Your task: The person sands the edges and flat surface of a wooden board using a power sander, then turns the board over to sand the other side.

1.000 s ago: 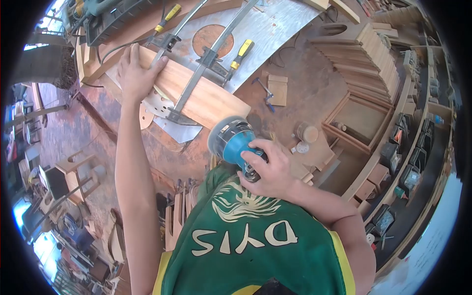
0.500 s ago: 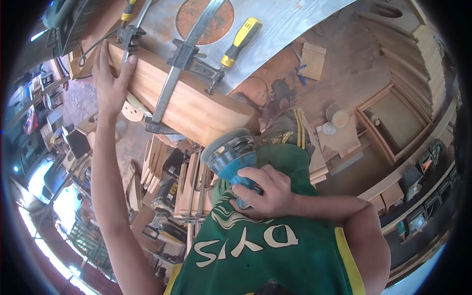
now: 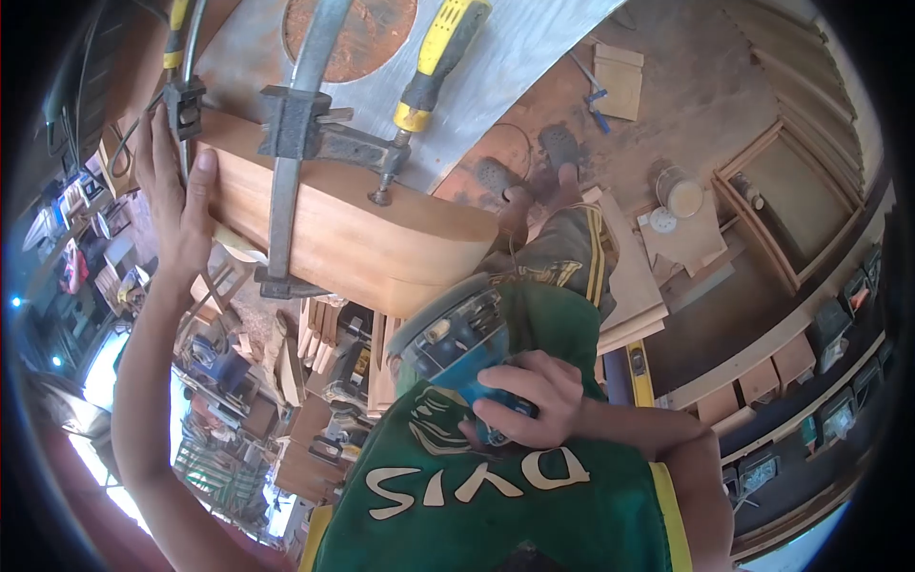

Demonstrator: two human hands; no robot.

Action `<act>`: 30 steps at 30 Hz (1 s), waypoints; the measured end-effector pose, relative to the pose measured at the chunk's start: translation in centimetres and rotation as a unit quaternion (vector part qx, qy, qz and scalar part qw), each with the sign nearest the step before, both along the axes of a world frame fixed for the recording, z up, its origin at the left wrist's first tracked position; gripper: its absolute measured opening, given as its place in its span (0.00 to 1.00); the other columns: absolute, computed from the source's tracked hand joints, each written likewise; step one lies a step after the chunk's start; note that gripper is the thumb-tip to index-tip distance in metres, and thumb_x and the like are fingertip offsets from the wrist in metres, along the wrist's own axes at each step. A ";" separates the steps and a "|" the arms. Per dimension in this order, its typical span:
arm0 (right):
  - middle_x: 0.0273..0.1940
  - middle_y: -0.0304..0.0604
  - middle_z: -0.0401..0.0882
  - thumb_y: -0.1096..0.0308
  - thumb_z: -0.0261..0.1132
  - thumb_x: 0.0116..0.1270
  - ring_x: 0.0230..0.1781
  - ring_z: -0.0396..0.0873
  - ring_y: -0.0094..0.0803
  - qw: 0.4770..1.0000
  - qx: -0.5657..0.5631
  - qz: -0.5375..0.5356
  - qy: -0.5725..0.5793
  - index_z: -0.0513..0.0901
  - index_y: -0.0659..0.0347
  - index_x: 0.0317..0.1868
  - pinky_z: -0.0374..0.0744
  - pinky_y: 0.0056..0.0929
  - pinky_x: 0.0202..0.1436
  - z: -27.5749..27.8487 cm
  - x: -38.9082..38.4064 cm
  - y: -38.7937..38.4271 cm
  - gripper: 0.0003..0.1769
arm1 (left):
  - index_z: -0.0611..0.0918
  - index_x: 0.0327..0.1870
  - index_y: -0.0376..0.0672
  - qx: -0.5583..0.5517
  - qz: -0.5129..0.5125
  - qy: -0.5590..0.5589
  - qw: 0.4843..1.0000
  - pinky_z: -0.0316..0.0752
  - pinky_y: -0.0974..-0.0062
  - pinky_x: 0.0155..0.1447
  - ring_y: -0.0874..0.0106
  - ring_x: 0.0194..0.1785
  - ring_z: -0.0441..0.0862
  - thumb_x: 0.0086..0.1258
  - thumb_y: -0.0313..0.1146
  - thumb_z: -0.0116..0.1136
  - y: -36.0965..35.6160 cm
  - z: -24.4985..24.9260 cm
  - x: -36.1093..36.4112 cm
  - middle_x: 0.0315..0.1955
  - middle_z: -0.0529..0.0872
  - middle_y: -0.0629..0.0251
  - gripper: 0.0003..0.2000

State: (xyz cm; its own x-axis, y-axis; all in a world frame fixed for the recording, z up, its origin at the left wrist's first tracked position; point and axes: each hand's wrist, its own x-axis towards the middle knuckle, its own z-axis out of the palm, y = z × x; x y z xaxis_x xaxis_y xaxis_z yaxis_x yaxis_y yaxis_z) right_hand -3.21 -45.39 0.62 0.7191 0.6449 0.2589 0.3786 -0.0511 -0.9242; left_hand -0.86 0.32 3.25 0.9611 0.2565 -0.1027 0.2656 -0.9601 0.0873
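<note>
A curved wooden piece (image 3: 343, 229) lies along the edge of a grey board (image 3: 457, 124), held by a bar clamp (image 3: 291, 143) with a yellow-black handle. A second clamp (image 3: 184, 105) grips its far left end. My left hand (image 3: 178, 195) rests there with fingers spread, against the wood beside that clamp. My right hand (image 3: 534, 400) is wrapped round the blue body of a power sander (image 3: 457, 334). The sander's round pad is by the lower right end of the wood, at its curved face; whether they touch is hard to tell.
On the dusty floor are a small wooden board (image 3: 618, 81) with a blue clamp (image 3: 598, 110), a round container (image 3: 679, 191) and a wooden frame (image 3: 791, 205). Wood pieces and tools (image 3: 353, 367) lie below the workpiece. A yellow level (image 3: 640, 377) is at right.
The view has shifted, and the workpiece and clamps appear larger and further left. The sander has tilted in my right hand and sits slightly lower. My left hand stays at the wood's end.
</note>
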 end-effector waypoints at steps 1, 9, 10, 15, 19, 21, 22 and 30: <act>0.52 0.46 0.87 0.59 0.81 0.62 0.30 0.82 0.35 1.000 0.013 -0.006 0.012 0.88 0.48 0.49 0.80 0.26 0.24 -0.5 -0.1 -0.2 0.17 | 0.60 0.88 0.37 0.003 0.007 0.002 1.000 0.42 0.49 0.90 0.44 0.90 0.47 0.88 0.59 0.46 -0.1 0.0 0.0 0.86 0.53 0.38 0.40; 0.52 0.49 0.86 0.57 0.85 0.57 0.32 0.86 0.44 0.996 0.065 -0.028 0.057 0.86 0.51 0.48 0.85 0.31 0.25 -2.9 -1.6 -1.1 0.22 | 0.62 0.87 0.35 -0.002 -0.012 0.009 1.000 0.43 0.49 0.90 0.44 0.90 0.48 0.90 0.53 0.43 -0.9 0.5 0.5 0.86 0.56 0.38 0.35; 0.52 0.49 0.86 0.57 0.86 0.57 0.32 0.87 0.45 0.996 0.064 -0.031 0.061 0.86 0.51 0.48 0.85 0.31 0.25 -3.0 -1.5 -1.1 0.23 | 0.62 0.87 0.36 0.006 -0.016 0.007 1.000 0.43 0.48 0.90 0.44 0.90 0.49 0.89 0.54 0.43 -0.8 0.5 0.5 0.86 0.56 0.38 0.36; 0.54 0.50 0.85 0.57 0.87 0.56 0.35 0.88 0.48 0.995 0.068 -0.004 0.074 0.86 0.51 0.49 0.86 0.33 0.26 -3.3 -1.4 -1.6 0.24 | 0.63 0.87 0.37 0.024 -0.033 -0.008 0.999 0.44 0.48 0.90 0.44 0.90 0.49 0.89 0.56 0.43 -0.2 0.0 0.0 0.86 0.56 0.38 0.36; 0.58 0.51 0.76 0.56 0.91 0.51 0.40 0.86 0.50 0.992 0.037 0.096 0.070 0.78 0.51 0.56 0.89 0.38 0.36 -3.4 -0.3 -3.0 0.36 | 0.62 0.87 0.38 0.042 -0.043 -0.005 0.998 0.45 0.49 0.90 0.45 0.90 0.50 0.89 0.55 0.43 -0.1 0.0 -0.1 0.85 0.57 0.39 0.36; 0.59 0.52 0.75 0.57 0.91 0.51 0.41 0.86 0.49 0.991 0.038 0.107 0.075 0.77 0.51 0.57 0.89 0.38 0.39 -3.5 0.0 -3.2 0.38 | 0.62 0.87 0.38 0.045 -0.043 -0.003 0.998 0.45 0.49 0.90 0.45 0.90 0.50 0.90 0.55 0.43 -0.2 0.1 -0.2 0.85 0.57 0.39 0.35; 0.60 0.52 0.74 0.57 0.91 0.51 0.41 0.85 0.49 0.990 0.039 0.111 0.081 0.76 0.51 0.58 0.89 0.39 0.40 -3.6 0.0 -3.3 0.39 | 0.62 0.87 0.38 0.038 -0.040 -0.003 0.998 0.45 0.49 0.90 0.45 0.90 0.50 0.90 0.55 0.42 -0.3 0.2 -0.2 0.85 0.57 0.40 0.35; 0.58 0.54 0.83 0.70 0.80 0.58 0.42 0.88 0.55 0.986 0.100 0.039 0.129 0.87 0.51 0.52 0.91 0.44 0.37 -4.8 -1.5 -3.6 0.20 | 0.63 0.87 0.38 0.014 -0.046 0.010 0.999 0.45 0.49 0.90 0.45 0.90 0.49 0.90 0.52 0.41 -0.1 0.5 -0.1 0.85 0.57 0.40 0.34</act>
State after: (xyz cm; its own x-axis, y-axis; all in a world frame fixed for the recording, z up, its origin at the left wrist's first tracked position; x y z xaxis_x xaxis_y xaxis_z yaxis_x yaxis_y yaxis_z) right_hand -4.74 -48.94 -4.22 0.7271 0.6562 0.2018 0.1261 0.1613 -0.9788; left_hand -0.96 0.21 3.76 0.9785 0.1700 -0.1167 0.1773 -0.9826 0.0556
